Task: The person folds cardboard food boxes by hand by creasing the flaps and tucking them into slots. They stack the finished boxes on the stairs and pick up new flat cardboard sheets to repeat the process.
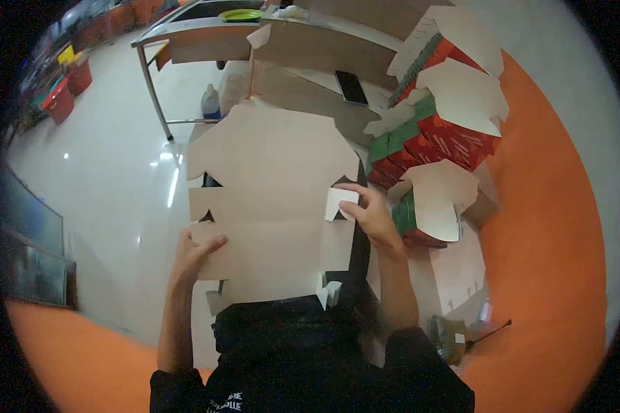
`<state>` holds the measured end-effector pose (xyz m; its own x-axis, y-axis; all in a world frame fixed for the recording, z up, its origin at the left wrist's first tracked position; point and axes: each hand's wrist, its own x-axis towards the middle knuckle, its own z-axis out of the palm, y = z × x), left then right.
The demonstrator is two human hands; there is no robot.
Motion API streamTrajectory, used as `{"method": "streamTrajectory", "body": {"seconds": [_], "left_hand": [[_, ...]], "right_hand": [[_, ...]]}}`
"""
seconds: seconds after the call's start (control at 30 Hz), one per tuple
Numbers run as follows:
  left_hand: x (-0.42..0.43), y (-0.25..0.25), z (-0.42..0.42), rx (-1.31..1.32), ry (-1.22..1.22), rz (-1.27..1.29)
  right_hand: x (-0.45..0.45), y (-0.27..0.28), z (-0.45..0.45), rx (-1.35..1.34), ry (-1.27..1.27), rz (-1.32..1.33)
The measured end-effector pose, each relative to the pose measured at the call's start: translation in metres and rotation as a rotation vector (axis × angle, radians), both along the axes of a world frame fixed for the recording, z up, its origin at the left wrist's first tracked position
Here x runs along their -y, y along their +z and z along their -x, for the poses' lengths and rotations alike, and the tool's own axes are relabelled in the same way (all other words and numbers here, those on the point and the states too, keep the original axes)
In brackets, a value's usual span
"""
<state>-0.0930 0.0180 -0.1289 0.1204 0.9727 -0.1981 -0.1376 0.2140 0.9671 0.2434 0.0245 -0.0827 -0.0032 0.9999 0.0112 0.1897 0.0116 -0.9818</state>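
A large flat cardboard box blank (269,199), plain pale side up, lies before me with its near edge by my lap. My left hand (198,256) grips its left edge, thumb on top and fingers hidden underneath. At the right edge, my right hand (370,212) pinches a small white side flap (335,203) that is folded up, between thumb and fingers. Another small flap (332,292) stands bent up at the near right corner. Cut notches show along both sides of the blank.
Folded red and green boxes (455,138) with open pale lids stand in a row on the right. Beyond the blank lies a black phone (351,87). A metal-legged table (155,93) bears a green plate (241,14). A bottle (211,102) stands on the floor.
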Motion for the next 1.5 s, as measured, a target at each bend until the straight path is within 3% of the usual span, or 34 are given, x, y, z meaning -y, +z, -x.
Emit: {"method": "streamTrajectory", "body": {"seconds": [0.07, 0.17, 0.3, 0.33, 0.4, 0.47, 0.57, 0.63, 0.7, 0.8, 0.83, 0.9, 1.1, 1.13, 1.23, 1.37, 1.43, 1.5], "left_hand": [[0.004, -0.01, -0.002, -0.018, 0.047, 0.024], [-0.003, -0.024, 0.002, 0.03, -0.03, -0.017], [-0.003, -0.018, 0.001, 0.255, -0.009, -0.031], [-0.006, -0.018, 0.002, 0.276, -0.033, -0.063], [-0.006, -0.015, -0.001, 0.337, -0.043, -0.124], [0.001, -0.013, -0.008, 0.41, -0.02, -0.166], [0.004, -0.041, 0.006, 0.319, -0.071, -0.099], [0.004, -0.038, 0.012, 0.258, 0.028, -0.06], [0.007, -0.034, 0.016, 0.229, 0.085, -0.049], [0.002, -0.022, 0.013, 0.223, 0.142, -0.084], [0.001, -0.018, 0.006, 0.208, 0.179, -0.074], [-0.002, -0.023, 0.004, 0.193, 0.225, -0.067], [-0.007, -0.044, -0.008, 0.081, 0.276, -0.024], [-0.007, -0.049, -0.009, 0.072, 0.312, -0.014], [-0.003, -0.053, -0.003, 0.083, 0.313, -0.033], [0.008, -0.042, -0.008, 0.275, 0.262, 0.003], [0.007, -0.053, -0.012, 0.389, 0.229, 0.107], [0.006, -0.062, -0.013, 0.45, 0.199, 0.181]], "right_hand": [[0.002, -0.013, -0.002, -0.222, -0.053, 0.027], [0.011, 0.004, -0.021, -0.275, 0.048, 0.169], [0.023, 0.025, -0.004, -0.575, 0.276, -0.024], [0.021, 0.008, -0.012, -0.531, 0.275, -0.055], [0.014, -0.05, -0.028, 0.158, 0.041, -0.175], [0.011, -0.102, -0.034, 0.648, -0.121, -0.393], [0.016, -0.07, 0.013, 0.507, -0.175, -0.721], [0.013, -0.027, 0.025, 0.192, -0.045, -0.589], [0.015, 0.019, 0.007, -0.326, 0.253, -0.086], [0.027, 0.0, -0.01, -0.52, -0.032, 0.092], [0.04, -0.01, -0.005, -0.479, -0.14, 0.165], [0.072, -0.045, -0.003, -0.477, -0.11, 0.277], [0.087, -0.051, 0.032, 0.352, -0.258, -0.002], [0.085, -0.044, 0.036, 0.359, -0.302, 0.011], [0.085, -0.072, 0.023, -0.115, -0.327, 0.082], [0.1, -0.064, 0.023, -0.911, -0.112, 0.27], [0.106, -0.081, 0.029, -1.114, 0.033, 0.288], [0.116, -0.081, 0.047, -1.138, 0.101, 0.154]]}}
